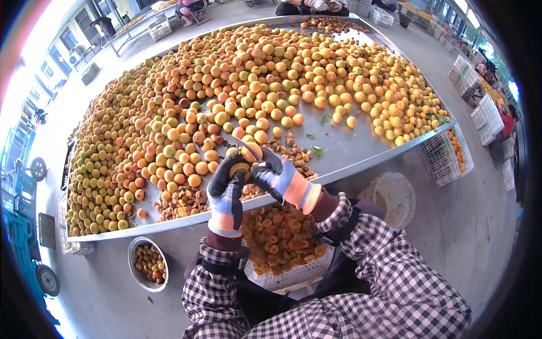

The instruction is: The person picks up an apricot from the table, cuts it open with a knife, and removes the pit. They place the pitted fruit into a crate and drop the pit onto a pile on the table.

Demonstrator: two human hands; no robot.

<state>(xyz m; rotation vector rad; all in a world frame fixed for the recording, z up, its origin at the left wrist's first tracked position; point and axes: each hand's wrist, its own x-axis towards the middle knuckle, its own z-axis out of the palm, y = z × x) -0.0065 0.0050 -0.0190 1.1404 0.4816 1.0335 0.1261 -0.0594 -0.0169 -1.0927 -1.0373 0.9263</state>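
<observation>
Over the near edge of the metal table, my gloved left hand (225, 195) is closed around an apricot (251, 151), its orange flesh showing between the fingers. My right hand (283, 179), gloved too, presses against the fruit from the other side and grips a small knife (240, 142); its thin blade sticks out at the upper left and the handle is hidden in the glove. Below both hands, a white crate (291, 279) between my knees is heaped with apricot halves (279, 237). Brown apricot stones (183, 204) lie in piles along the table edge.
Whole apricots (226, 68) cover much of the metal table (353, 148). A bucket of fruit (133, 265) stands on the floor at left, a pale bucket (411, 198) at right beside a white crate (442, 161). People (313, 7) sit beyond the table.
</observation>
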